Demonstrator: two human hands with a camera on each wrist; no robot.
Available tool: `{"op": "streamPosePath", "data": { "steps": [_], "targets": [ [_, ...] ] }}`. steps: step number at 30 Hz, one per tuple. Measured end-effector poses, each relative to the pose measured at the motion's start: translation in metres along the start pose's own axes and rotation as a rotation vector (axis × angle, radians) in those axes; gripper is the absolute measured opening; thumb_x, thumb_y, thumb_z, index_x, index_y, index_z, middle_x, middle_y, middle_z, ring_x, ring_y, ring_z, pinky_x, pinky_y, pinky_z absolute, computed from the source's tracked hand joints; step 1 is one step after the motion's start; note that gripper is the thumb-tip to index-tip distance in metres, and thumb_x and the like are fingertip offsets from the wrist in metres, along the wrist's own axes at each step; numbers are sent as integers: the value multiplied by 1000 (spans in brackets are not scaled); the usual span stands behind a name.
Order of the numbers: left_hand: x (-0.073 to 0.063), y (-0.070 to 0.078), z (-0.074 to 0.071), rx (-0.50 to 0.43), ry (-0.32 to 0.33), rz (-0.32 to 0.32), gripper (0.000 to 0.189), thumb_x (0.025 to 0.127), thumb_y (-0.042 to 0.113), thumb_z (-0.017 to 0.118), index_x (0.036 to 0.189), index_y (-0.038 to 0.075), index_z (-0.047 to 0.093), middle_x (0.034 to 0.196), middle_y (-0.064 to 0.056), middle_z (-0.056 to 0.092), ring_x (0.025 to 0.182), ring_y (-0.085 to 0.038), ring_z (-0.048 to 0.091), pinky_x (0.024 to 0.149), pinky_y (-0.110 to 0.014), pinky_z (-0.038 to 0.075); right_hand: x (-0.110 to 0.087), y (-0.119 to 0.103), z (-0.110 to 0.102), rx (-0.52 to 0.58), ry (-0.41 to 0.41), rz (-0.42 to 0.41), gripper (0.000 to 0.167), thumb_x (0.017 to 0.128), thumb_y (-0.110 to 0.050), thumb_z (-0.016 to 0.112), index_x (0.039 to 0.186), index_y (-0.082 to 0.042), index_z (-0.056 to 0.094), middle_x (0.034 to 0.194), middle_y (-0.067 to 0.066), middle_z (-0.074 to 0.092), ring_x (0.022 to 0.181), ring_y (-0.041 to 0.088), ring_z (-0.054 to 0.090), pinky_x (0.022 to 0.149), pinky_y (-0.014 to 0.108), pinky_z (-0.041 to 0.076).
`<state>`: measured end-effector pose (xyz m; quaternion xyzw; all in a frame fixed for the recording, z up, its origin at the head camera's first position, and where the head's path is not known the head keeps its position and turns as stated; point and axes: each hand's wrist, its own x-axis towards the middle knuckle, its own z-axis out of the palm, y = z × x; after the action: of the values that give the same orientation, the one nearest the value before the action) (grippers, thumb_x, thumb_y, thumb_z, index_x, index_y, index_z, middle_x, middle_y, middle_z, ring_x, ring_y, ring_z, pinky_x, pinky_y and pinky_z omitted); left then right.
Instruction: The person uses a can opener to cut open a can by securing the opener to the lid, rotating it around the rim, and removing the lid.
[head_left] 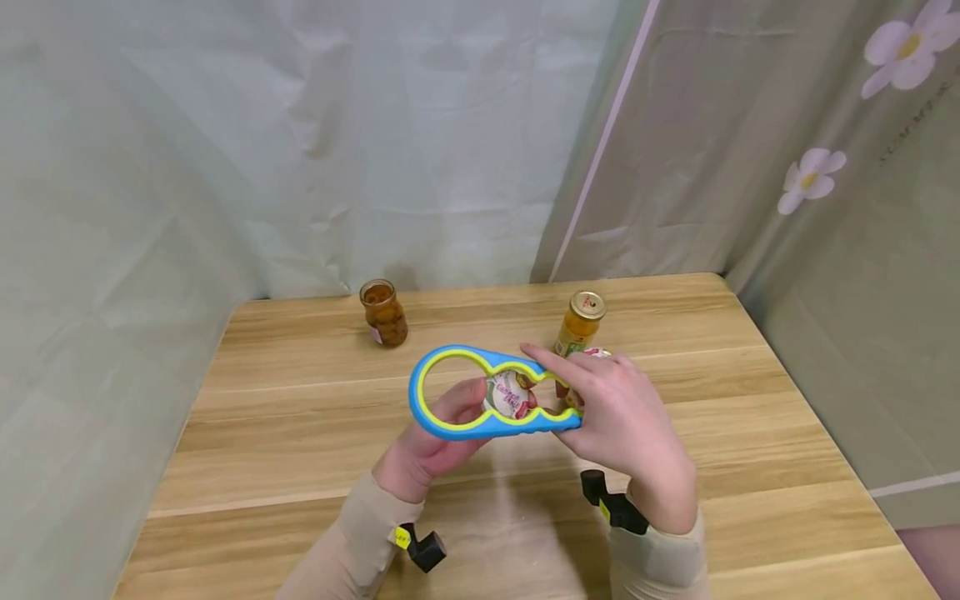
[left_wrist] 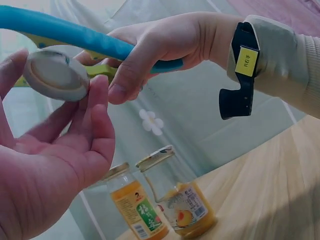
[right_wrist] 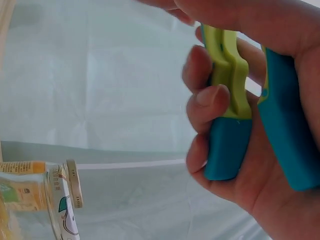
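Note:
My left hand (head_left: 442,429) pinches a round patterned jar lid (head_left: 512,394) between thumb and fingers; its pale underside faces the left wrist camera. My right hand (head_left: 626,417) grips the handles of a blue and yellow-green jar opener (head_left: 495,427), fingers wrapped round them in the right wrist view. Seen from the head, the lid shows through the opener's middle opening, while the large ring lies further left over my left thumb. Both hands are raised above the table. In the left wrist view, the lid (left_wrist: 56,75) is below the opener (left_wrist: 90,40).
A lidless jar (head_left: 385,315) with brown contents stands at the back of the wooden table (head_left: 300,467). Back right is a gold-lidded jar (head_left: 580,323) of orange contents. Beside it stands a wider jar (left_wrist: 185,210), partly hidden by my right hand in the head view.

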<state>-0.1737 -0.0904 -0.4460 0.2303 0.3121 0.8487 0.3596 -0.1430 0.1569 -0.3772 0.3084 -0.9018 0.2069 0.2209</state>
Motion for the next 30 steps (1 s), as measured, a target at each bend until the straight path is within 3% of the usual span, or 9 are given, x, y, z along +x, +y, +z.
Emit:
{"op": "streamPosePath", "data": {
  "steps": [5, 9, 14, 19, 27, 30],
  "targets": [
    [3, 2, -1, -46, 65, 32, 38, 112, 29, 59, 145, 11, 61, 144, -7, 62, 133, -24, 59, 114, -36, 47, 1, -1, -2, -21, 64, -2, 81, 68, -13, 92, 145, -24, 68, 76, -12, 56, 66, 7, 49, 70, 36, 43],
    [6, 3, 0, -14, 116, 55, 43, 111, 29, 62, 149, 9, 57, 148, -6, 60, 137, -23, 55, 118, -38, 42, 2, -1, -3, -51, 109, 16, 82, 68, -17, 95, 145, -23, 68, 77, -9, 56, 65, 10, 51, 72, 39, 44],
    [7, 5, -1, 9, 149, 56, 37, 113, 24, 55, 145, 7, 64, 140, -6, 66, 132, -23, 59, 119, -38, 40, 2, 0, -5, -61, 144, 37, 81, 68, -13, 93, 145, -22, 68, 77, -8, 58, 62, 11, 53, 71, 39, 44],
    [7, 8, -3, 27, 157, 61, 40, 113, 24, 56, 147, 3, 61, 128, -6, 70, 121, -25, 65, 117, -39, 42, 2, 0, -6, -64, 151, 35, 80, 70, -13, 93, 146, -22, 68, 77, -8, 59, 63, 11, 54, 71, 39, 44],
    [2, 13, -7, 78, 187, 112, 35, 114, 25, 51, 119, 15, 83, 141, -6, 68, 128, -23, 61, 114, -38, 46, 1, 0, -6, -67, 182, 50, 81, 71, -10, 89, 147, -23, 66, 77, -8, 57, 63, 11, 52, 70, 40, 45],
    [1, 15, -13, 190, 221, 130, 33, 113, 22, 51, 120, 12, 82, 138, -6, 69, 125, -24, 62, 115, -41, 43, 0, 0, -5, -64, 186, 59, 82, 71, -8, 89, 148, -24, 65, 77, -9, 58, 63, 10, 51, 70, 39, 44]
  ]
}}
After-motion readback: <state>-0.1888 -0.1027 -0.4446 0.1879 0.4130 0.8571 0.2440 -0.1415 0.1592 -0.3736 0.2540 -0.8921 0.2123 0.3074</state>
